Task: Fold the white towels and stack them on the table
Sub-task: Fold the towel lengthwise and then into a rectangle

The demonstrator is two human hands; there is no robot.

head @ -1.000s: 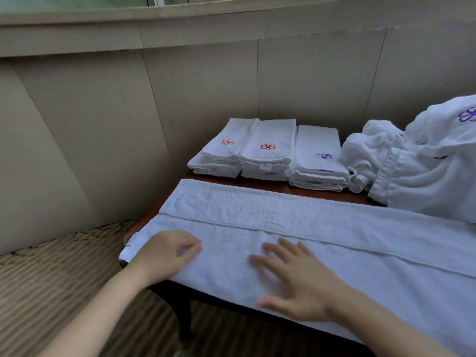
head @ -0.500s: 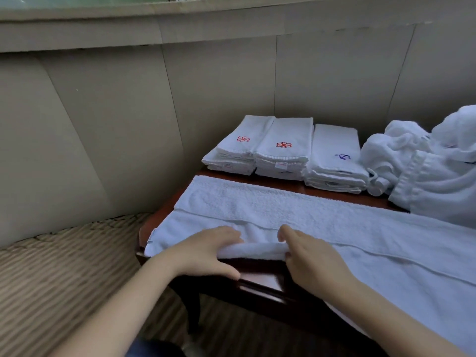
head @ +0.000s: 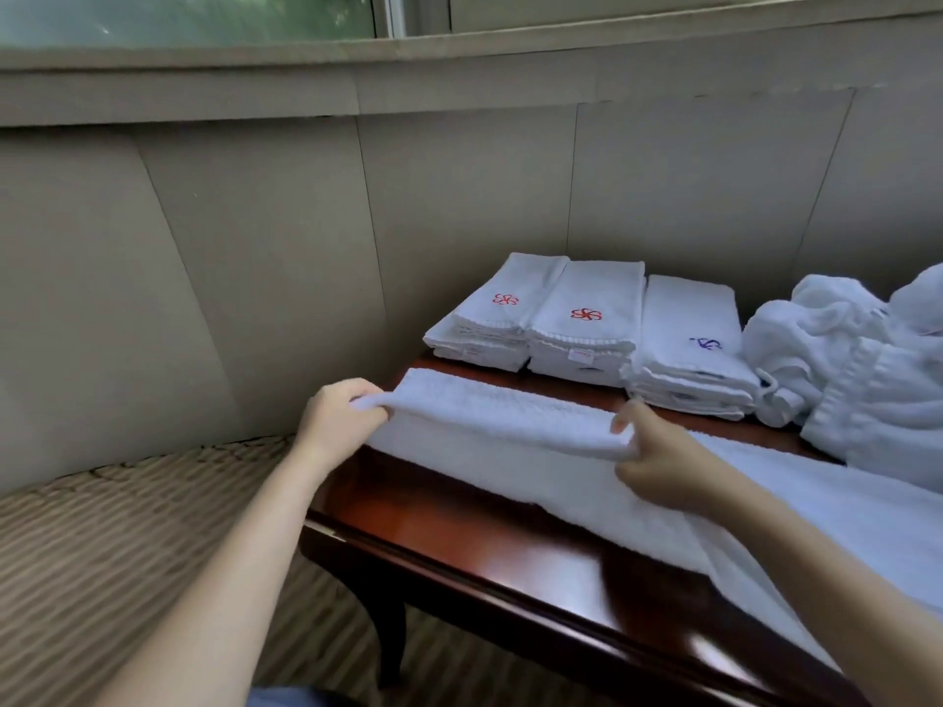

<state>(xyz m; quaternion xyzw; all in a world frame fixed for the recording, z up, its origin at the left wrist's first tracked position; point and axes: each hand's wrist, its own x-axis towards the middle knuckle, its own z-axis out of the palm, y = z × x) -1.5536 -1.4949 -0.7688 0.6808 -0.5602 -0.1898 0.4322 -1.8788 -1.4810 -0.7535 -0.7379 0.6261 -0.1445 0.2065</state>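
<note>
Both the left hand (head: 343,416) and the right hand (head: 658,459) pinch the near edge of the long white towel (head: 510,421), probably to fold it lengthwise on the table (head: 459,528).

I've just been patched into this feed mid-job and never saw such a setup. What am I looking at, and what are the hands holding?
No machine here: a person works bare-handed, and the single camera sits on their head, looking forward and down, so both arms entering from below are theirs. The left hand and right hand each pinch the edge of a long white towel, raised above the dark wooden table. At the back stand three stacks of folded towels, two with red emblems, one with blue. A crumpled white heap lies to their right.
</note>
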